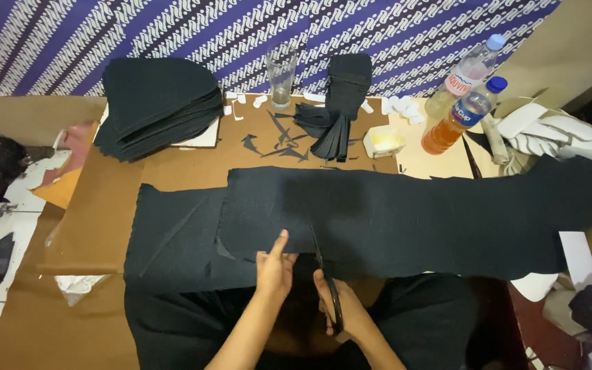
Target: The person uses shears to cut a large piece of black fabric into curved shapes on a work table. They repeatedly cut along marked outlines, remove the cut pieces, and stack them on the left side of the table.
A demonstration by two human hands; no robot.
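Note:
A long strip of black fabric (433, 212) lies across the brown table (104, 205), with more black cloth (173, 240) under its left end. My left hand (273, 268) presses the near edge of the strip, thumb pointing up onto it. My right hand (340, 310) grips black scissors (325, 274). Their blades point away from me into the cloth, just right of my left hand.
A stack of cut black pieces (155, 106) sits at the back left, a folded black bundle (340, 103) and an empty glass (281, 74) behind the strip. Two plastic bottles (464, 103) stand at the back right beside white cut shapes (556, 133). Black scraps (275, 140) litter the table.

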